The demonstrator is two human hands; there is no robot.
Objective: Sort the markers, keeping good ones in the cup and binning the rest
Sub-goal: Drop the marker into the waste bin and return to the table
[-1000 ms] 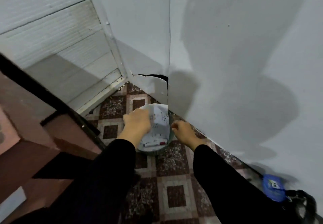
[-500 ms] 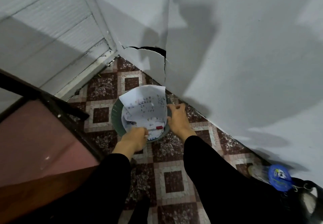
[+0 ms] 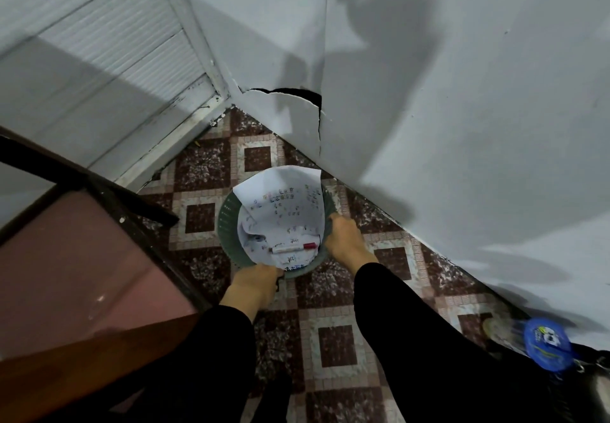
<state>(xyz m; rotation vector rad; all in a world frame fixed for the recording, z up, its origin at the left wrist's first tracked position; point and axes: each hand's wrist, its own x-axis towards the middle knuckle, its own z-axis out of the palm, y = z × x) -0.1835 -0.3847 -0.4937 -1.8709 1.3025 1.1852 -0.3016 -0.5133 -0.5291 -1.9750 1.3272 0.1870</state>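
In the corner where two grey walls (image 3: 462,92) meet: patterned brown-and-cream tile floor (image 3: 333,340), dim light, shadows across plaster. Crack and dark hole in wall base (image 3: 297,96), just behind bin. Louvred grey panel (image 3: 115,46) on far left wall. Red-brown table (image 3: 72,274) with dark edge closing off left side; edge runs near bin's left flank, narrow strip of floor between. Right wall close behind bin on far side. Open floor toward camera, between the two black sleeves (image 3: 429,340).

One green bin (image 3: 227,224), round, perforated wall, standing on tiles. Lined and half filled with white printed paper (image 3: 280,205), one sheet sticking up past far rim. One marker (image 3: 293,247), white barrel, red cap, lying flat on paper inside bin, cap pointing right. No cup in frame.

Two hands. Left hand (image 3: 255,282) curled over near rim, gripping it. Right hand (image 3: 343,241) on right rim, fingers wrapped over edge, grasping bin.

One blue round lid or disc (image 3: 546,343), blurred, bottom right by wall, next to dark bag (image 3: 594,376); details not readable.
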